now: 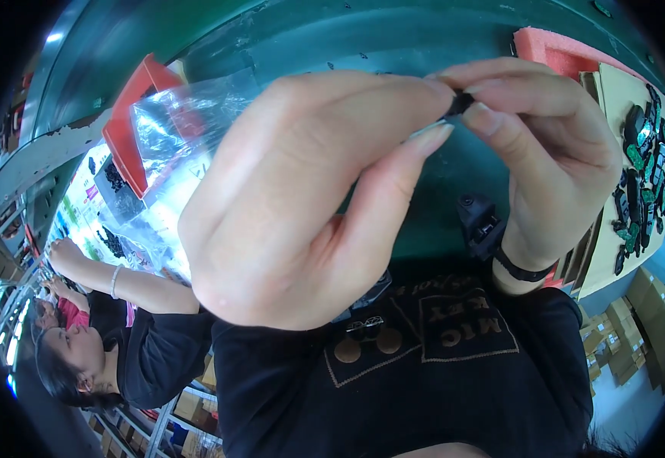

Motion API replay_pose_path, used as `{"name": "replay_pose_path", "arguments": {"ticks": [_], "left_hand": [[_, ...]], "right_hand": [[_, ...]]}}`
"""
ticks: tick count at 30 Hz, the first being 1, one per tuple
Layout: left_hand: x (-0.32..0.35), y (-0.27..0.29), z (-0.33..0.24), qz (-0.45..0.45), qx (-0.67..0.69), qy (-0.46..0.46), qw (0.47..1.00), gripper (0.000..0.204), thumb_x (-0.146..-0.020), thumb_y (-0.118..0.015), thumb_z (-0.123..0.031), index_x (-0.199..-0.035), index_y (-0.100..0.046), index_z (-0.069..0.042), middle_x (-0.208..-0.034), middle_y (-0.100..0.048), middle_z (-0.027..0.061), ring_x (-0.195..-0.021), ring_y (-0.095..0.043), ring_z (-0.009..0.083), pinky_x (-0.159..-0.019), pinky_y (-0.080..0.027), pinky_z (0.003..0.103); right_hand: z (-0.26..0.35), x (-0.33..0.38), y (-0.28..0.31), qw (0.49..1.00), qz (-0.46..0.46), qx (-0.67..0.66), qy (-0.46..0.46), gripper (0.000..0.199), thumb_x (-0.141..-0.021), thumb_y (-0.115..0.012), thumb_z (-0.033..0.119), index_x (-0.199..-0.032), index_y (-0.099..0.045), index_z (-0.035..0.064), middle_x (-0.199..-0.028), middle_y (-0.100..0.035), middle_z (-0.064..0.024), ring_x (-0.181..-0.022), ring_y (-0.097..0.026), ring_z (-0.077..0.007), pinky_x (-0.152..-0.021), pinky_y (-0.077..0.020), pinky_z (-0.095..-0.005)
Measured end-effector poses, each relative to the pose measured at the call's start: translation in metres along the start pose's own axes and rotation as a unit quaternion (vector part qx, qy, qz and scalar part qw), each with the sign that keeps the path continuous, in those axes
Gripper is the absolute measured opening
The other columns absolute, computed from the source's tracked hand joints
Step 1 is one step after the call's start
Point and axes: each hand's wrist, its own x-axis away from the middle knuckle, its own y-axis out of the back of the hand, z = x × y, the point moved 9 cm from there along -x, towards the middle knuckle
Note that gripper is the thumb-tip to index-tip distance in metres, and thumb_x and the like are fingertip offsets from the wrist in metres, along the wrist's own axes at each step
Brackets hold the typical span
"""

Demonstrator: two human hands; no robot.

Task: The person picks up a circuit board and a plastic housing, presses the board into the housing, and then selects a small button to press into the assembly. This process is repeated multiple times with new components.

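My left hand (294, 183) and my right hand (557, 137) meet fingertip to fingertip, close to the camera. Pinched between them is a small black part (460, 104), mostly covered by the fingers, so its exact kind does not show. The left thumb and forefinger close on it from the left, the right thumb and forefinger from the right. Below the right hand, beside the wrist with its dark band, sits a black moulded plastic piece (479, 221), apart from the fingers.
A green work surface (309, 46) spreads behind my hands. At left are a red plastic bin (130, 130), clear plastic bags (195, 114) and piles of small black parts (111, 175). Black and green pieces (641, 175) lie on cardboard at right, near pink foam (557, 52). A co-worker (134, 343) sits at left.
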Motion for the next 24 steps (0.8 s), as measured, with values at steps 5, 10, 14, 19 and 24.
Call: {"name": "replay_pose_path", "arguments": {"ticks": [5,10,14,19,24], "left_hand": [[-0.001,0.001,0.005,0.008,0.007,0.027,1.0,0.024,-0.075,-0.061,0.014,-0.098,-0.054,0.016,-0.09,-0.061,0.0237,-0.071,-0.064,0.0234,-0.068,-0.054,0.028],[0.003,-0.006,0.038,-0.01,0.148,0.22,0.964,0.021,-0.077,-0.061,0.01,-0.097,-0.056,0.013,-0.086,-0.063,0.0208,-0.065,-0.064,0.0219,-0.065,-0.054,0.027],[0.01,-0.009,0.057,-0.061,0.26,0.288,0.92,0.019,-0.078,-0.062,0.005,-0.096,-0.059,0.011,-0.082,-0.064,0.0174,-0.06,-0.064,0.0197,-0.061,-0.052,0.025],[0.011,-0.018,0.078,-0.026,0.264,0.329,0.906,0.02,-0.08,-0.062,0.002,-0.098,-0.061,0.01,-0.082,-0.065,0.0154,-0.063,-0.064,0.0179,-0.06,-0.051,0.023],[0.008,0.009,0.161,-0.067,0.197,0.337,0.918,0.021,-0.084,-0.059,-0.002,-0.104,-0.061,0.007,-0.082,-0.066,0.0139,-0.069,-0.065,0.0179,-0.071,-0.051,0.024]], "right_hand": [[-0.001,0.0,0.0,1.0,-0.001,0.01,-0.01,0.012,-0.078,-0.058,-0.011,-0.088,-0.057,-0.0054,-0.095,-0.062,-0.0226,-0.088,-0.062,-0.0248,-0.078,-0.0503,-0.0305],[-0.023,0.001,0.009,0.997,-0.023,-0.014,-0.072,0.015,-0.082,-0.056,-0.006,-0.097,-0.057,-0.0058,-0.096,-0.063,-0.0196,-0.089,-0.062,-0.022,-0.082,-0.0483,-0.0283],[-0.035,-0.004,0.01,0.993,-0.018,-0.067,-0.094,0.021,-0.085,-0.055,-0.003,-0.105,-0.056,-0.0063,-0.097,-0.064,-0.017,-0.09,-0.062,-0.0199,-0.085,-0.0465,-0.0265],[-0.053,-0.01,0.002,0.986,-0.022,-0.103,-0.131,0.024,-0.086,-0.057,0.005,-0.111,-0.057,0.0035,-0.1,-0.065,-0.0124,-0.089,-0.062,-0.0224,-0.083,-0.0476,-0.0294],[-0.074,-0.025,0.012,0.997,0.031,0.007,-0.064,0.024,-0.087,-0.055,0.002,-0.11,-0.057,-0.0025,-0.097,-0.064,-0.0104,-0.09,-0.062,-0.0173,-0.084,-0.0462,-0.0246]]}}
